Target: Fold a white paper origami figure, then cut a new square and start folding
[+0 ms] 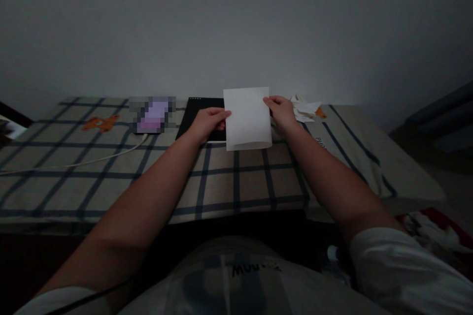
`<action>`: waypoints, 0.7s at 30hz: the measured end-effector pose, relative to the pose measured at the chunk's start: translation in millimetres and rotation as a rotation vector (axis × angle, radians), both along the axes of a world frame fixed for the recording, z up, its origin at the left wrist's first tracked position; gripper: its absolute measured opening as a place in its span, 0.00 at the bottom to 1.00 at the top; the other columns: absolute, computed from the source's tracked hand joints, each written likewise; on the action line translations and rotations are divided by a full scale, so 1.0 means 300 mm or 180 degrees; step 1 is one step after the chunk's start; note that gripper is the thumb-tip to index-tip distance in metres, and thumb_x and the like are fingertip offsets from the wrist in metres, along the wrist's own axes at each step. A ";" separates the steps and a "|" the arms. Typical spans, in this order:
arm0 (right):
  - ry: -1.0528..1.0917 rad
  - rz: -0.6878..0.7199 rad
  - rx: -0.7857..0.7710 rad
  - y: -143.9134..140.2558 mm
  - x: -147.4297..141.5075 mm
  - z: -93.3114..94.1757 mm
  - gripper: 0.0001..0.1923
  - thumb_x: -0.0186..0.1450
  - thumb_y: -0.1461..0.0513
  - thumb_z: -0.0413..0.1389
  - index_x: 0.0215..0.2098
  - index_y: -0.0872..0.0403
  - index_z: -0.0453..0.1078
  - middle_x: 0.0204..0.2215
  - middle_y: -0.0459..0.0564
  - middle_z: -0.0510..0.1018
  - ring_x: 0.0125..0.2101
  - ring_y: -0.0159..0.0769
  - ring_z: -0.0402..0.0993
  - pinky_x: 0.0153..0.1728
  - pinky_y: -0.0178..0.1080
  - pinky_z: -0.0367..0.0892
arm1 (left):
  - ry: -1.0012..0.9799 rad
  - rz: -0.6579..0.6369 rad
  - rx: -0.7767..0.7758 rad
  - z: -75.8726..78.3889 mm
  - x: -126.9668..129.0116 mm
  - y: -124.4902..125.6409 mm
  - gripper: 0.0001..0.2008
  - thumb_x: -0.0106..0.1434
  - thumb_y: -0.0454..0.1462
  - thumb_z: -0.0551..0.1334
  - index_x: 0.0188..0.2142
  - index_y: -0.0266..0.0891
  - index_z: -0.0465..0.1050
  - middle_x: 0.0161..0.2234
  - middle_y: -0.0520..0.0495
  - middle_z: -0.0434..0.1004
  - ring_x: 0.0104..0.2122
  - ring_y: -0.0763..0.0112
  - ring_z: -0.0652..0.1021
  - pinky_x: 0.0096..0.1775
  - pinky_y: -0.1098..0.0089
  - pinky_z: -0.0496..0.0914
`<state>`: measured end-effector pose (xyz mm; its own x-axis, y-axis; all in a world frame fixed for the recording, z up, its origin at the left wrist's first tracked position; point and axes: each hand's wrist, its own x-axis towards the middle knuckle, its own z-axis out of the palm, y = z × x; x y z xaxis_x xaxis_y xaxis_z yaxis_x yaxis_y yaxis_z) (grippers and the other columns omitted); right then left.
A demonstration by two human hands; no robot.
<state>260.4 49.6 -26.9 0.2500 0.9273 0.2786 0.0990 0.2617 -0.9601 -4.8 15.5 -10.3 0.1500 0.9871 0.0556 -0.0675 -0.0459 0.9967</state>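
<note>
A white sheet of paper (pixel 248 118) is held up between my two hands, its lower edge curling slightly. My left hand (pixel 210 123) pinches its left edge between thumb and fingers. Near the top right corner, my right hand (pixel 281 112) grips the sheet the same way. Behind the paper and my left hand lies a flat black notebook or pad (pixel 195 117) with a row of small holes along its top edge. The paper hides part of it. Crumpled white paper pieces (pixel 305 108) rest just right of my right hand.
A checked cloth (pixel 236 182) covers the table, which meets a grey wall (pixel 236 24). On the left lie a phone (pixel 153 115) with a blurred screen, its white cable (pixel 107 158), and an orange bear shape (pixel 100 123). A red container (pixel 439 231) with crumpled white stuff stands lower right.
</note>
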 end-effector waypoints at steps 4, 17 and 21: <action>0.0063 0.0038 0.0020 -0.003 -0.003 0.002 0.25 0.54 0.40 0.70 0.34 0.49 0.75 0.31 0.45 0.78 0.33 0.37 0.74 0.38 0.42 0.71 | 0.0167 0.0234 0.0019 0.001 0.007 -0.005 0.08 0.58 0.36 0.77 0.31 0.36 0.81 0.27 0.48 0.82 0.22 0.78 0.73 0.28 0.74 0.72; 0.0386 0.0824 -0.0309 -0.061 -0.048 0.028 0.32 0.52 0.34 0.71 0.35 0.49 0.73 0.30 0.46 0.78 0.33 0.38 0.75 0.34 0.41 0.72 | 0.0158 0.0680 0.0399 -0.005 -0.001 0.020 0.05 0.62 0.34 0.73 0.34 0.35 0.80 0.26 0.52 0.80 0.22 0.79 0.74 0.29 0.75 0.72; 0.0322 0.0782 -0.0326 -0.057 -0.038 0.026 0.30 0.49 0.38 0.72 0.33 0.48 0.70 0.29 0.45 0.76 0.32 0.36 0.72 0.34 0.41 0.70 | 0.0089 0.0660 0.0319 -0.003 0.000 0.020 0.04 0.63 0.33 0.73 0.34 0.35 0.81 0.26 0.52 0.80 0.22 0.79 0.74 0.28 0.75 0.71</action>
